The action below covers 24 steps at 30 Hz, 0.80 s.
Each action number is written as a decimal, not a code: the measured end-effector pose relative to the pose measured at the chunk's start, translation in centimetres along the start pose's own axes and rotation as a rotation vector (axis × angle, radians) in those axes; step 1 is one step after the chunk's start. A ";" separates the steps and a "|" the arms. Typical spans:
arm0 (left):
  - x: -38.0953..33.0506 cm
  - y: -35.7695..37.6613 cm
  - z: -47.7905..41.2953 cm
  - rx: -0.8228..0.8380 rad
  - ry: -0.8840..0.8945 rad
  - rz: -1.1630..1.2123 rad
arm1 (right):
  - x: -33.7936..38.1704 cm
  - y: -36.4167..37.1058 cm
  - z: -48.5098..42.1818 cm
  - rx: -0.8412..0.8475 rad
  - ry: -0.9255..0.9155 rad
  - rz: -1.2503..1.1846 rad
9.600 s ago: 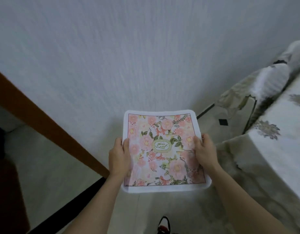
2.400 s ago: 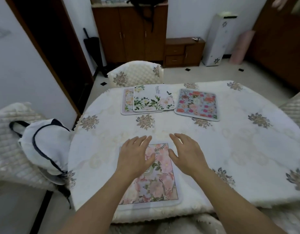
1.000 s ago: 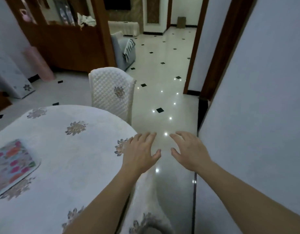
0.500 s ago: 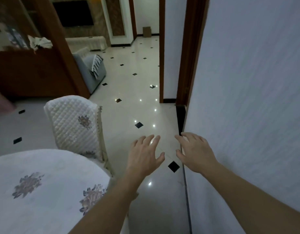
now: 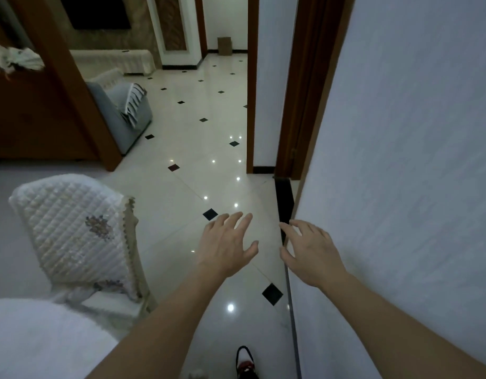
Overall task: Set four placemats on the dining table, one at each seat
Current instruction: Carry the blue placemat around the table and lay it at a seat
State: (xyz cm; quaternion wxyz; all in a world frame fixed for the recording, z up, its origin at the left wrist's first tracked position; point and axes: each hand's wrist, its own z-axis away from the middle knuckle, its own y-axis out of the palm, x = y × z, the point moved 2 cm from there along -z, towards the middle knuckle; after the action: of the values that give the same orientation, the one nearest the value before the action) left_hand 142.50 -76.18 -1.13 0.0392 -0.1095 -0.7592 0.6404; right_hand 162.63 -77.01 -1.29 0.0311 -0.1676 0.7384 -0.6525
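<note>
No placemat is in view and our left grip (image 5: 226, 247) and right grip (image 5: 310, 255) hang spread and empty above the glossy tiled floor (image 5: 187, 149), so we judge ourselves rounding the white-clothed counter (image 5: 39, 340), near left, to fetch another mat.

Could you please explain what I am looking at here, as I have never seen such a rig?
There is no machine: a person wears one wide-angle camera on the head, looking forward and down, so you see the wearer's own hands. The left hand and right hand reach out, fingers spread, holding nothing. Bottom left is a blurred corner of the white-covered table; no placemat shows there. Beside it stands a quilted chair. A wall is on the right, tiled floor ahead.
</note>
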 end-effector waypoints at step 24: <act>17.7 3.4 -32.3 -0.036 -0.176 -0.063 | -0.7 5.1 -40.8 0.033 -0.147 -0.061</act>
State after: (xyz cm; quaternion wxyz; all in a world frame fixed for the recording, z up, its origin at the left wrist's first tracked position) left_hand 132.11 -40.64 -0.17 -0.0094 -0.0299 -0.7741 0.6323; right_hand 151.44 -37.46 -0.40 0.0683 -0.2370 0.7178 -0.6511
